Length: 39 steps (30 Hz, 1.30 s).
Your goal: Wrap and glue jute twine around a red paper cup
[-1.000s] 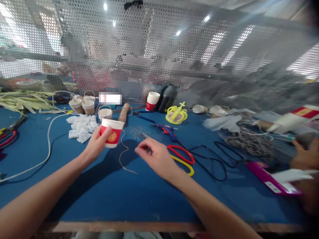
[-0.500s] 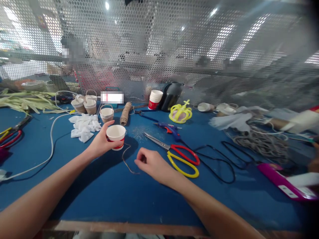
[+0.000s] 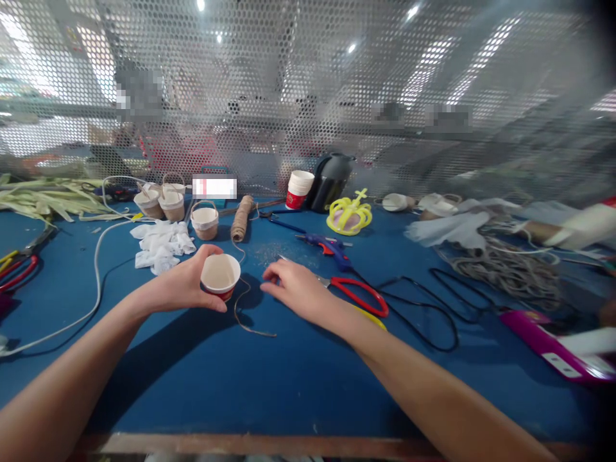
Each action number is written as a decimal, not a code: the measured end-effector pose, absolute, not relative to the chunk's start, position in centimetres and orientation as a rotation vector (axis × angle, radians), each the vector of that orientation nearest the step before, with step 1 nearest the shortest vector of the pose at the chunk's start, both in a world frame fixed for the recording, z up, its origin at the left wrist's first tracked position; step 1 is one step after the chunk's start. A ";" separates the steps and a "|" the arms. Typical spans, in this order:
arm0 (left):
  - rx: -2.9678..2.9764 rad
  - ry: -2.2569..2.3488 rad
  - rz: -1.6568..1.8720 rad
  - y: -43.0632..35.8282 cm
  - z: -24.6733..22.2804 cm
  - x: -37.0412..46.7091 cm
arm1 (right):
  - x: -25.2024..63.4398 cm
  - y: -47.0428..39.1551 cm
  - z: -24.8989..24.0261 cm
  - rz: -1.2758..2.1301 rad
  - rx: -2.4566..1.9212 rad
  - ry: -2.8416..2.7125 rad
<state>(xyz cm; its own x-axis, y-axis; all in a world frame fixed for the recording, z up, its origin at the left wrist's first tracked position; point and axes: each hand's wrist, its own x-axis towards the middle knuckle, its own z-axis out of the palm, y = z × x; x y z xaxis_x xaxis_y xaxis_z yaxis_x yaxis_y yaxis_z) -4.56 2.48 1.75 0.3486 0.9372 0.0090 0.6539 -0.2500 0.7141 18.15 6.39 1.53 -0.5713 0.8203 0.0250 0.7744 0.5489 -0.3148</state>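
My left hand (image 3: 199, 282) is wrapped round a red and white paper cup (image 3: 220, 274), its open top tilted toward me. Just right of the cup, a thin brown twine (image 3: 240, 314) runs over the blue table (image 3: 250, 385) from a twine roll (image 3: 242, 219). My right hand (image 3: 289, 285) is over the blades of the scissors with red and yellow handles (image 3: 360, 296). Its fingers are apart, and nothing shows between them. A blue glue gun (image 3: 330, 249) lies behind this hand.
Twine-wrapped cups (image 3: 205, 221) and white cloth (image 3: 161, 245) stand at the left. Behind are stacked paper cups (image 3: 299, 189), a dark kettle (image 3: 333, 183) and a yellow crown (image 3: 349, 215). Grey cord (image 3: 510, 273) and a purple power strip (image 3: 553, 346) are at right.
The cup in my left hand has come down slightly toward me and tilted. My right hand has moved up and forward over the scissors, its fingers opening from a curl.
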 end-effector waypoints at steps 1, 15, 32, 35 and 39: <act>1.986 1.357 0.578 2.5 1.8 -4.7 | 17.8 7.5 1.7 0.343 -1.353 -2.623; 1.779 1.568 1.051 4.6 0.9 -6.3 | 14.8 16.0 1.6 0.386 -1.352 -2.553; 2.166 1.425 0.603 7.7 5.5 -5.0 | 14.4 11.3 7.2 1.464 -0.548 -1.442; 2.082 1.470 0.680 7.9 5.9 -6.5 | 14.3 12.9 6.4 1.265 -0.698 -1.474; 2.053 1.365 0.846 7.9 7.4 -6.4 | 12.1 13.8 4.6 1.297 -0.781 -1.733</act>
<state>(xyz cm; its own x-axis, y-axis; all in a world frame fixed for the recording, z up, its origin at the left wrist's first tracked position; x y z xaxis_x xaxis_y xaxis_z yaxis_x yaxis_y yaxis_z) -6.44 7.91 7.44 0.2937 0.9329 0.2083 0.6018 -0.3497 0.7180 12.05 13.85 4.56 -0.4748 0.8461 0.2421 0.0063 0.2783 -0.9605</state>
